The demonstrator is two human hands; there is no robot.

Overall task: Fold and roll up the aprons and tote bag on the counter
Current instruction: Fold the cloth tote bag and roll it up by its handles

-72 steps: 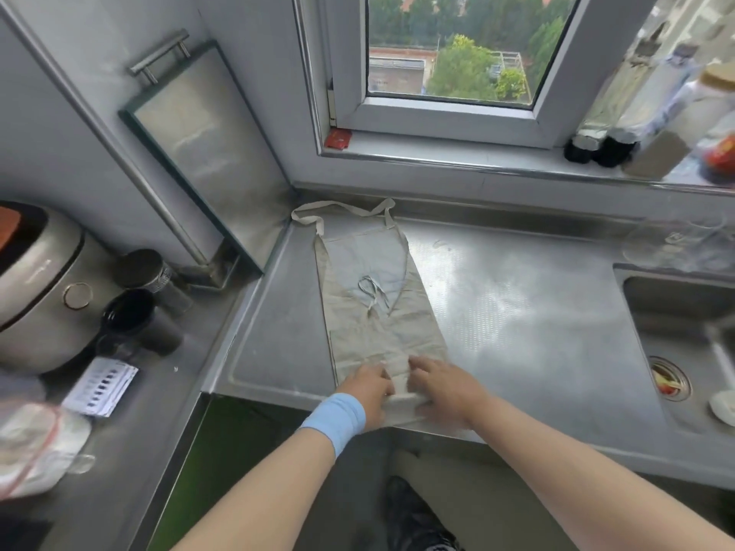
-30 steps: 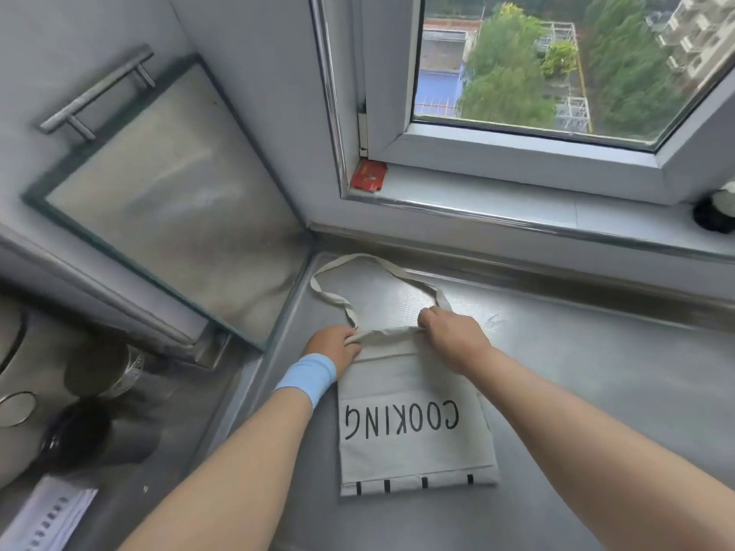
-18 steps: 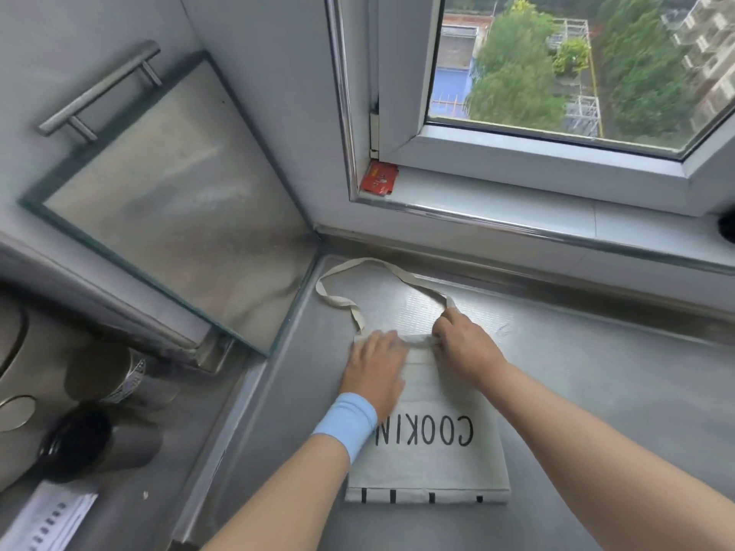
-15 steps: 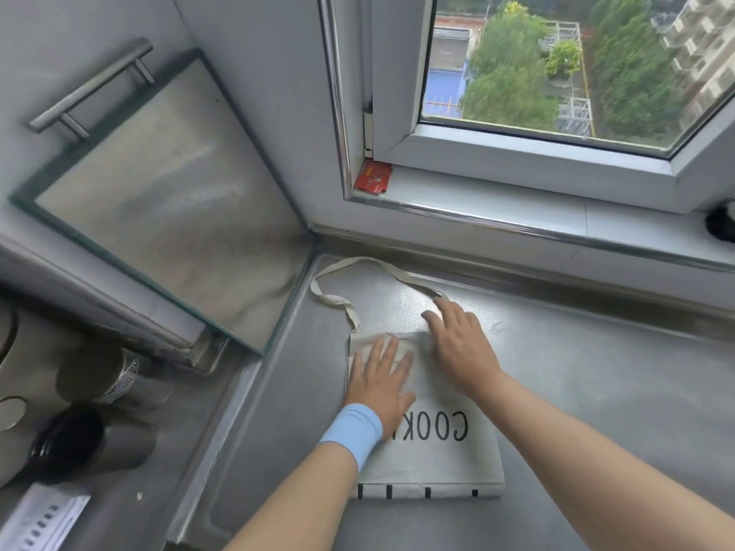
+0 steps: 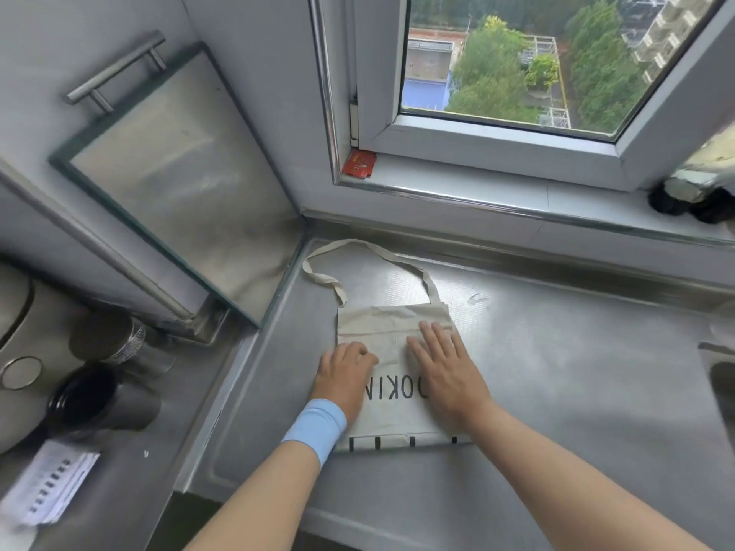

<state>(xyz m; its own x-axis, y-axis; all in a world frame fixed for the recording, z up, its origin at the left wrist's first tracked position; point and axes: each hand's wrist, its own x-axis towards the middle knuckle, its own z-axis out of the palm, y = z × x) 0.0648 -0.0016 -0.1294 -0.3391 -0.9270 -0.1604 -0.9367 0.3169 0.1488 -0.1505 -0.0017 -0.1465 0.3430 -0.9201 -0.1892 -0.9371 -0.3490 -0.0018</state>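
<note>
Both hands have slid back toward the person since half a second ago, off the far fold of the apron (image 5: 382, 324) and onto its middle, so the upside-down black letters (image 5: 387, 391) now read only "OKIN" between them where "COOK" showed before. In that time the left grip (image 5: 342, 377), which lay flat with spread fingers, has bent its fingers; it rests on the cloth at the apron's left edge, and I cannot tell whether it nips any fabric beneath. The right grip (image 5: 445, 371) lies palm down on the right half of the apron, fingers straight and close together, pressing the cloth flat. A light blue wristband (image 5: 314, 427) circles the left wrist. The apron lies folded into a rectangle on the steel worktop (image 5: 576, 391), near its back left corner, with short black stripes (image 5: 378, 443) along the near hem and its strap (image 5: 358, 244) looping away toward the wall under the window. A red packet (image 5: 360, 164) sits at the left end of the window sill (image 5: 497, 184). To the left, a glass board (image 5: 179, 184) with a metal bar handle leans against the wall, with a dark cup (image 5: 85, 395) on its side below it.
</note>
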